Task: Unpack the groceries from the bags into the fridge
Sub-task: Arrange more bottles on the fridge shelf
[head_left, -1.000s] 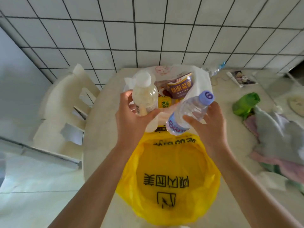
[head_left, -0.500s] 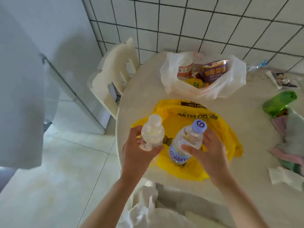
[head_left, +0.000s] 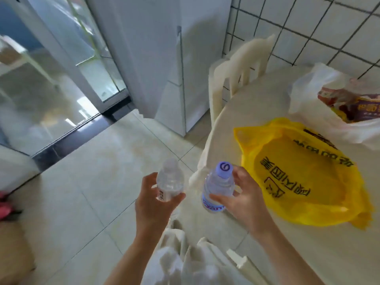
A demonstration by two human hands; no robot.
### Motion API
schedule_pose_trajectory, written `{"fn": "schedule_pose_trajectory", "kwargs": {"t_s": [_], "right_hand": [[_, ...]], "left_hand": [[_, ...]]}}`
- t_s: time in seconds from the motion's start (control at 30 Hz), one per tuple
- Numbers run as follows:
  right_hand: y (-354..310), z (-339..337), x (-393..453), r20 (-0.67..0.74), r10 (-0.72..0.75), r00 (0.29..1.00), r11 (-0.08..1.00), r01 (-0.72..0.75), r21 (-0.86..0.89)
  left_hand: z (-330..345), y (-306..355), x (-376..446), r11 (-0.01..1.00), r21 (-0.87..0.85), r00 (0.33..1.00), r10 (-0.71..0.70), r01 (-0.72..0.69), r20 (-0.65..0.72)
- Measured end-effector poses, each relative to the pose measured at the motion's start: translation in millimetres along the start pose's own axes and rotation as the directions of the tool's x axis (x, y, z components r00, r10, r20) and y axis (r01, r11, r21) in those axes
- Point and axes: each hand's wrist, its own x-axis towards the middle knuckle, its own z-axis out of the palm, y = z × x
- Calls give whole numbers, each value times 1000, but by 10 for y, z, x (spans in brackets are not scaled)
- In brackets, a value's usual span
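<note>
Off the table's (head_left: pixel 242 112) left edge, over floor tiles, head view: two bottles carried at once, fridge (head_left: pixel 164 64) door shut ahead, no free hand for it, so a fumble and a dropped bottle likely when opening. Left hand (head_left: pixel 153 199) curled round clear bottle (head_left: pixel 169 185), white cap up. Right hand (head_left: pixel 245 197) gripping purple-capped water bottle (head_left: pixel 218 187), thumb across the label, fingers behind. Emptied yellow bag (head_left: pixel 304 177) flat near table's left edge; white bag (head_left: pixel 320 108) behind it, snack packets (head_left: pixel 353 103) inside, not yet unpacked.
</note>
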Motion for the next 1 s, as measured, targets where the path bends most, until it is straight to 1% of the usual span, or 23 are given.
{"fn": "schedule_pose_trajectory", "kwargs": {"t_s": [0.07,0.13,0.27,0.33,0.53,0.7,0.87,1.0], "right_hand": [[-86,247,-13,102,2,995,998,4,-59],[-167,496,-14,186,6,983,997,7,-71],[-356,1092,33,322,0,947,995,31,-90],[-445,1451,69,364,-1,932,996,33,-81],[-717,2667,160,420,8,907,995,33,-91],[-993,3555,271,421,9,907,997,22,-70],[-1274,4134,487,406,9,914,999,10,-46],[-1451,4421,845,421,16,907,999,3,-45]], "left_hand": [[-228,-126,-6,999,-34,998,-32,30,-55],[-460,-226,7,997,-54,994,-51,46,-99],[-973,-448,101,996,-77,982,-65,52,-175],[-1267,-574,203,996,-67,976,-68,56,-207],[-2237,-994,681,996,-36,957,-94,88,-274],[-2962,-1301,1163,994,-16,953,-106,106,-283],[-3427,-1443,1661,993,-7,953,-118,121,-280],[-3548,-1441,2176,994,0,962,-102,105,-255]]}}
